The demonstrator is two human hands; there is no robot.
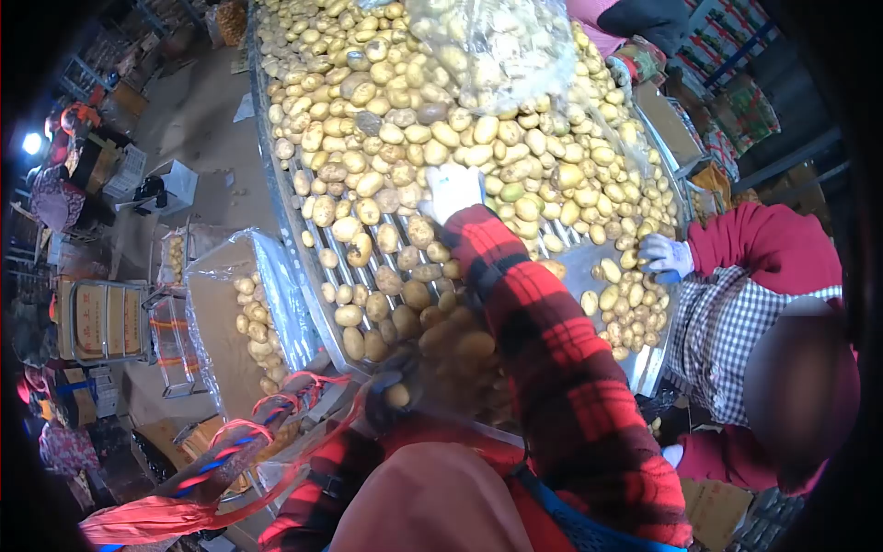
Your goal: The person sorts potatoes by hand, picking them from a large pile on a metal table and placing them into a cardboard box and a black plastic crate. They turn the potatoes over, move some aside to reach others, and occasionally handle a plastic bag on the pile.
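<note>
Many yellow-brown potatoes (543, 166) cover a long sorting table with metal rollers (372, 248). My right hand (451, 191), in a white glove, reaches to the middle of the heap and touches potatoes there. Its thumb stands apart from the other fingers, whose tips are partly hidden. Close to my body, at the table's near left corner, my left hand (375, 405) wears a dark glove. A single potato (397, 396) sits in its fingers. Larger potatoes (414, 322) lie on the rollers just ahead of it; some look blurred.
A plastic-lined carton (216, 317) holding potatoes stands left of the table. Clear plastic sheeting (497, 46) lies over the far heap. At right, a co-worker's gloved hand (667, 258) touches potatoes by a metal plate (584, 267). A red-wrapped bar (230, 460) is at lower left.
</note>
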